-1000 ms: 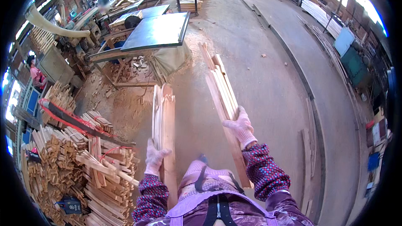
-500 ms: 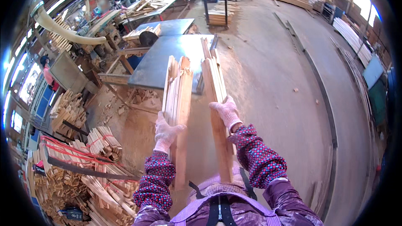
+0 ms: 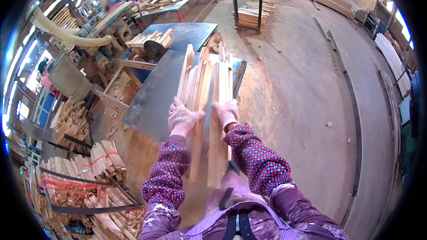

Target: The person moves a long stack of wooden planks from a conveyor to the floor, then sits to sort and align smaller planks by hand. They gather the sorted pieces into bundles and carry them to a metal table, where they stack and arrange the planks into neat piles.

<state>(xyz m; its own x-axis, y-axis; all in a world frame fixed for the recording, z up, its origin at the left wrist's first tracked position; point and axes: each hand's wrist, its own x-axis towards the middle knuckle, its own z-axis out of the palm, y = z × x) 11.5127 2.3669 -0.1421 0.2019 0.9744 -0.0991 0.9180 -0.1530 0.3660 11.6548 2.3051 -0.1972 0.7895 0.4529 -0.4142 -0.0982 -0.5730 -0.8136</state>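
Two bundles of long wooden strips are held up in front of me, side by side with a narrow gap between them. My left hand (image 3: 183, 116), in a pale pink glove, grips the left bundle of wooden strips (image 3: 195, 82) from its outer side. Round the right bundle of wooden strips (image 3: 218, 129) my right hand (image 3: 225, 112) is closed, thumb toward the gap. The strips' far ends are uneven and overlap the metal-topped table (image 3: 151, 93) in view. Their near ends hang close to my apron. Most fingertips are hidden behind the wood.
A round dark blade (image 3: 155, 50) stands at the table beside a short stack of strips (image 3: 149, 39). Tied wood bundles (image 3: 107, 158) sit in a rack at lower left. A wheeled rack of boards (image 3: 253, 15) stands ahead. A person (image 3: 46, 78) is at far left.
Both bundles have come closer together, the right one swinging left and more upright. The metal-topped table appears nearer, and my view has shifted slightly.
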